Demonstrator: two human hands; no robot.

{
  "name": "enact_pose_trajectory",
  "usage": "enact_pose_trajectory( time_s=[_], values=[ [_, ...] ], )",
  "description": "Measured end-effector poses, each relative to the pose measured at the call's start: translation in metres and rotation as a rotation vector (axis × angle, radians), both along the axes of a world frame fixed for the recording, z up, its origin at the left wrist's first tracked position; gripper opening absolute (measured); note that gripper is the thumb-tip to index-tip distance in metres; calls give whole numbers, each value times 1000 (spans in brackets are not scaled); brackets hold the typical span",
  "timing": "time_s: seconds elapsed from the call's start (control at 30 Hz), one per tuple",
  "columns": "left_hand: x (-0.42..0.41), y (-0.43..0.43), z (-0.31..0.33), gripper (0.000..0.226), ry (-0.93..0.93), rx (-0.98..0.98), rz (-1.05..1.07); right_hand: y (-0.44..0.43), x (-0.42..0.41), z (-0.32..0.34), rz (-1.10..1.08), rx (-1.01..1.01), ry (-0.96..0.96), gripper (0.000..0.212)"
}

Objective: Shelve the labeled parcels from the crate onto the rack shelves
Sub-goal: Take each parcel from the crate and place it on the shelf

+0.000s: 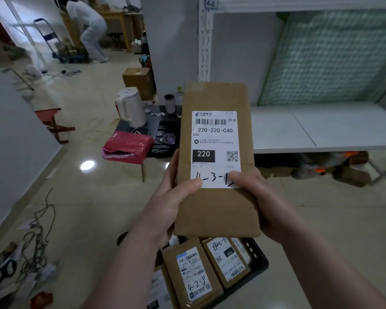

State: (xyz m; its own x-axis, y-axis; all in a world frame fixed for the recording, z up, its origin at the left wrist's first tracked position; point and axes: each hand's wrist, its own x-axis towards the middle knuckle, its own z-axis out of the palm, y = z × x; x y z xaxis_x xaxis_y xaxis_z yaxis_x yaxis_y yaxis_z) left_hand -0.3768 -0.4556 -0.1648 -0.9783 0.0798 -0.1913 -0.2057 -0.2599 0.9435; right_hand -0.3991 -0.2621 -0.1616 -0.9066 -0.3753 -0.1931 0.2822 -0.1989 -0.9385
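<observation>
1. Fingers of my left hand and my right hand curl round the lower half of one parcel of brown cardboard. Both thumbs press on its front, and the other fingers are hidden behind it.
2. I hold the parcel upright, clear of the floor, above the black crate and in front of the white rack shelf.
3. Its white label faces me. I read "220-220-C40" and "220". My thumbs cover both ends of a handwritten code along the label's lower edge.
4. More labelled parcels lie flat in the crate, side by side; one of them is marked "4-2-9".
5. A green bubble-wrap sheet leans at the back of the shelf, and a tag on the rack upright reads "4-2".
6. Left of the parcel, a white kettle stands on a low dark bench, and a red package lies at its near left corner.
7. Far back on the left, a person in white bends forward.
</observation>
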Motion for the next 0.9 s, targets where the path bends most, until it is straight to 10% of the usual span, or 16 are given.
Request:
enact_pose_trajectory(
  time_s=[0.73,0.9],
  values=[
    [-51,173,-24,76,-122,-38,-155,175,-26,-27,-49,88,-218,90],
    [-66,260,-27,62,-134,-8,-152,259,-43,-30,-63,36,-289,68]
  ],
)
